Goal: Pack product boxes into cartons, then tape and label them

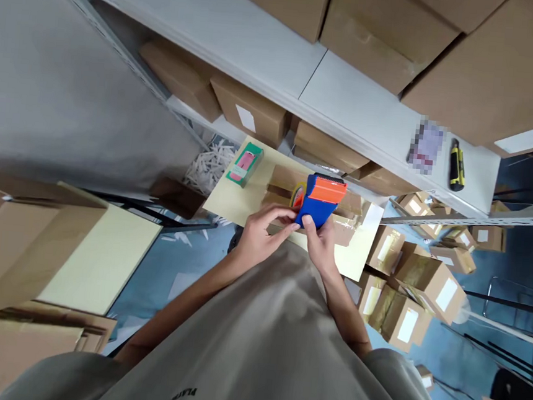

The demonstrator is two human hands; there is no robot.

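Note:
A blue and orange tape dispenser (320, 200) with a dark toothed edge is held up close to my body. My right hand (322, 245) grips its lower end, the thumb lying on the blue face. With fingers pinched at the dispenser's lower left side is my left hand (266, 230); whether a tape end sits between them I cannot make out. Part of a yellowish tape roll (297, 193) shows at the dispenser's left. Behind and below lies a cardboard box (283, 180) with shiny tape on it, on a pale yellow table (222, 197), partly hidden by my hands.
A green and pink box (244, 164) lies at the table's left. The white shelf (363, 99) beyond carries large cartons, a blurred-out item and a yellow-black utility knife (457, 165). Labelled cartons (407, 324) crowd the floor at right; open cardboard (20, 247) stands at left.

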